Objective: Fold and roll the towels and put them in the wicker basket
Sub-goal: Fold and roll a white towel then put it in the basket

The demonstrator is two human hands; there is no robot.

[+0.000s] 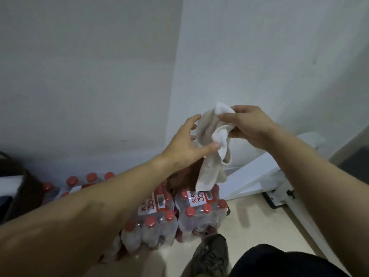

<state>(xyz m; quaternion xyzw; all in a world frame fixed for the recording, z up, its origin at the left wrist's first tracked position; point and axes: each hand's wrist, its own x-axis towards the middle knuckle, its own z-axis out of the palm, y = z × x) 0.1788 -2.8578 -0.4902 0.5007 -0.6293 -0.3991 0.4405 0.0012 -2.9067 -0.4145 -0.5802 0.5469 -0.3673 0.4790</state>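
Bare forearms fill the lower frame, reaching up to centre. Between them, held in the air right of centre: a small off-white towel (209,148), bunched at the top, hanging limp, long axis near vertical, loose lower end pointing down at the shrink-wrapped packs of red-capped water bottles (199,212) on the floor. Right hand (251,126), upper right of centre, fingers and thumb clamped on the towel's top fold. Left hand (185,144), just left of the cloth, fingers spread apart, thumb tip touching the hanging edge, nothing gripped. Judged light, soft, without stiffness, likely to sag and twist wherever unsupported; best taken by two corners or along one short edge to spread it flat before folding. No worktop or wicker basket in view. Brown shape (185,178) behind the cloth, unclear. Shoe (209,254) and dark trouser leg at bottom centre; white walls above.
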